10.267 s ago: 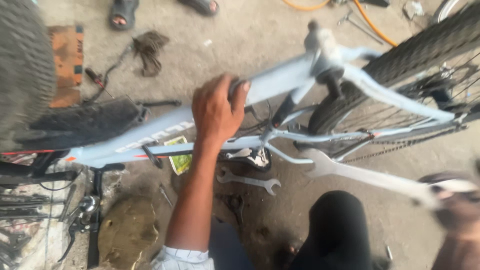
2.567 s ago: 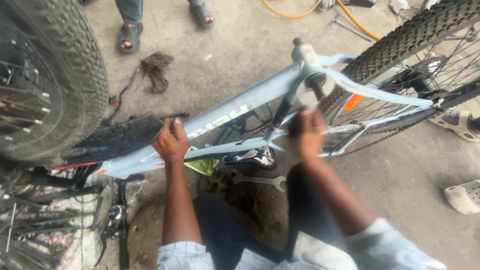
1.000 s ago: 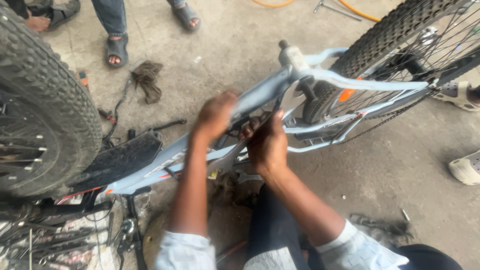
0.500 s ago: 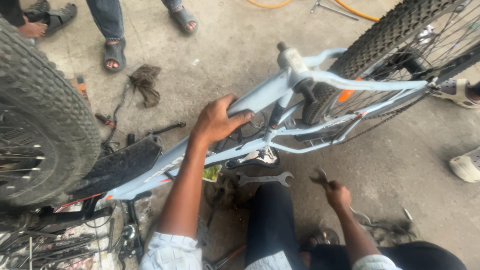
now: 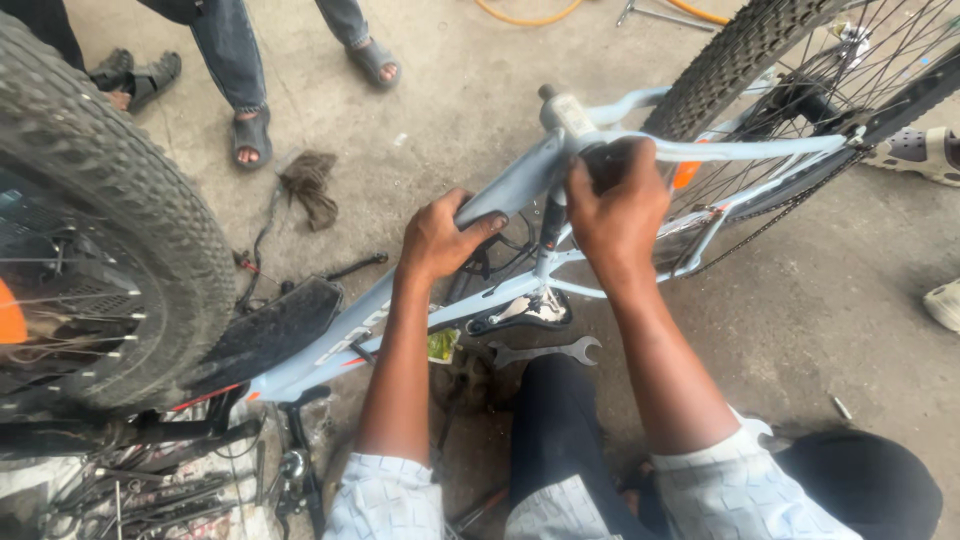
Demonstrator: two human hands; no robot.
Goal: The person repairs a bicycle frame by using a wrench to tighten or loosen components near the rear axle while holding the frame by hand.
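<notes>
A pale blue bicycle frame (image 5: 520, 180) lies tilted across the concrete floor in front of me. My left hand (image 5: 440, 235) is wrapped around its long upper tube. My right hand (image 5: 618, 205) is closed on the frame near the seat-tube junction (image 5: 566, 112), where the thin stays (image 5: 740, 150) run off to the rear wheel. Under the frame, an open-ended wrench (image 5: 545, 352) lies on the floor beside a chrome crank part (image 5: 522, 311).
A large knobby tyre (image 5: 110, 200) fills the left. The rear wheel (image 5: 800, 90) with chain is at upper right. A black saddle (image 5: 265, 335), a rag (image 5: 305, 185) and loose tools lie on the floor. Another person's sandalled feet (image 5: 250, 135) stand behind. A slipper (image 5: 915, 150) sits at right.
My right hand has come up from the floor by the wrench and taken hold of the frame near the seat-tube junction. My left hand has stayed on the upper tube.
</notes>
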